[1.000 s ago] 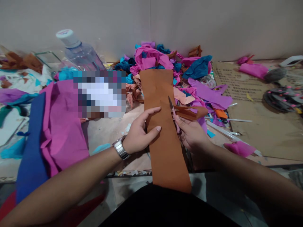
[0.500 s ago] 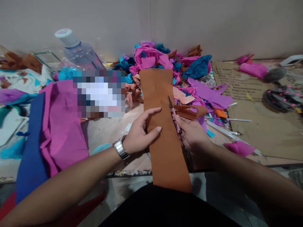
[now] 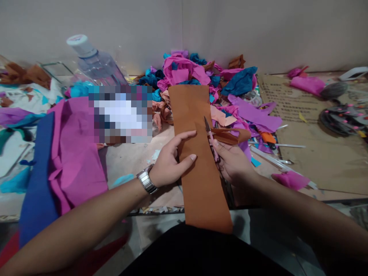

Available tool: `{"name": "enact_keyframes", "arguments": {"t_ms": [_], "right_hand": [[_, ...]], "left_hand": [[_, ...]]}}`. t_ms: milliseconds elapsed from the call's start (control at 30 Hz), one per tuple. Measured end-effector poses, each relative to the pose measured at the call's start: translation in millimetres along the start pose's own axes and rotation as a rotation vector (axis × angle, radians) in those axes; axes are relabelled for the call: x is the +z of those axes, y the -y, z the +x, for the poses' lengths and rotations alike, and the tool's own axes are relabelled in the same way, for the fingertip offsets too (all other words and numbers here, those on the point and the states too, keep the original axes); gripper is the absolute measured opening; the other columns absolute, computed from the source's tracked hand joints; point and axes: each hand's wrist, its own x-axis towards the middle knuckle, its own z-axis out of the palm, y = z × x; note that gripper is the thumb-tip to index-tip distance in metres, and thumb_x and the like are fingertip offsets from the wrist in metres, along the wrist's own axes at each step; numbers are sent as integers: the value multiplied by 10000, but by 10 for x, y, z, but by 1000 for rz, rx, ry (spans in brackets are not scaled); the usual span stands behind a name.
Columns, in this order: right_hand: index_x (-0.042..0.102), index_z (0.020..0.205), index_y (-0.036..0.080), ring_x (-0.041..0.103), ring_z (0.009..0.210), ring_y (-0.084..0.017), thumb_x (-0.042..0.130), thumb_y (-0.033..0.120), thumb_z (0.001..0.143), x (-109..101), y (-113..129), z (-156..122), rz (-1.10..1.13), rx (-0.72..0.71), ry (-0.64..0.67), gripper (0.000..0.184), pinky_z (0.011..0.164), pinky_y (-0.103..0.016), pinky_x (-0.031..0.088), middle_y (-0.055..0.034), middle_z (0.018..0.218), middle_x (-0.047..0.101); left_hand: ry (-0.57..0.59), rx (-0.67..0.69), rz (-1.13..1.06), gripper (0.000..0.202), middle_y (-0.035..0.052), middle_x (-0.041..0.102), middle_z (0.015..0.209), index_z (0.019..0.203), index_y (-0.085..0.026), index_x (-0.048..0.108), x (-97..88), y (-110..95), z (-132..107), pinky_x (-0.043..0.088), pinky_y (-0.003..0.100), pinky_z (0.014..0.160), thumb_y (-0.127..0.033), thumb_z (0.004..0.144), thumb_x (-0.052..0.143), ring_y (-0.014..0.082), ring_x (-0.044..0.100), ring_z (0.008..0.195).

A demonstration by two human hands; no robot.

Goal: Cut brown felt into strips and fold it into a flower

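Brown sheet point(image 3: 201, 188), one; scissors point(image 3: 212, 139), one.

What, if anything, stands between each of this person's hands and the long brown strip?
Nothing visible separates the left hand from the brown strip; it rests directly on it. At the strip's right edge, a pink-handled cutting tool, held by the right hand, comes between; no other obstacle is visible.

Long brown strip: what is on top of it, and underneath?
Over the brown strip: part of the left hand and a blade of the scissors. What lies directly beneath is covered.
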Motion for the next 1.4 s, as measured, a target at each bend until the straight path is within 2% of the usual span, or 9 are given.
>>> {"name": "enact_keyframes", "arguments": {"t_ms": [100,267,367,500,700,933,1100,1200,1400], "right_hand": [[734,1028,263,711,777,-195,852,501,773,-2,-1,1,-10,-13,2,369,719,-324,567,18,749,728],[673,783,247,606,600,-146,824,489,825,-38,-18,6,-23,-24,4,288,660,-297,530,54,560,574],[719,873,253,633,632,-150,811,470,846,-59,-36,9,0,-23,3,238,662,-294,540,41,625,640],[752,1101,279,731,864,-191,808,430,857,-75,-61,20,24,-27,2,293,758,-312,584,-4,902,781],[755,1160,287,749,971,-207,799,413,873,-83,-79,27,25,-50,8,316,805,-324,601,-29,1087,799],[744,1189,298,741,1071,-231,791,429,878,-93,-106,29,16,-61,-4,341,853,-347,606,-34,1125,798],[755,1140,265,759,998,-244,799,474,859,-80,-94,9,-5,-33,-4,354,834,-373,617,-45,1054,809],[773,1045,233,767,905,-238,796,512,849,-57,-63,-14,-15,1,8,342,776,-365,622,-55,977,814],[790,1009,239,769,887,-228,820,510,822,-23,-16,-43,1,24,30,330,764,-342,628,-46,1002,816]], "left_hand": [[1,-10,-2,565,155,592,1469,1433,-188,552,-4,-2,-3,577,407,1071,-256,903,735,277,604,1336],[4,-13,-11,574,149,601,1458,1437,-193,549,-3,-2,-6,566,412,1087,-244,898,739,270,615,1318],[9,-26,-19,574,145,598,1461,1445,-199,543,1,0,-6,562,414,1094,-237,904,729,263,617,1314],[10,-16,-25,573,148,583,1479,1442,-188,543,2,2,-4,559,399,1097,-231,903,730,259,599,1337],[14,-19,-22,583,146,586,1477,1448,-189,541,-1,12,-3,553,406,1108,-225,899,734,260,597,1340],[18,-20,-26,579,149,587,1475,1449,-188,540,1,5,-6,560,418,1100,-234,903,729,267,603,1331],[27,-20,-37,582,150,581,1482,1458,-191,533,2,5,-8,549,430,1117,-230,909,723,271,601,1337],[35,-25,-51,595,151,561,1507,1472,-195,521,1,5,-11,554,414,1111,-231,914,723,273,583,1362],[36,-19,-50,587,153,578,1488,1467,-205,531,2,2,-15,562,441,1106,-261,916,727,277,612,1326]]}}
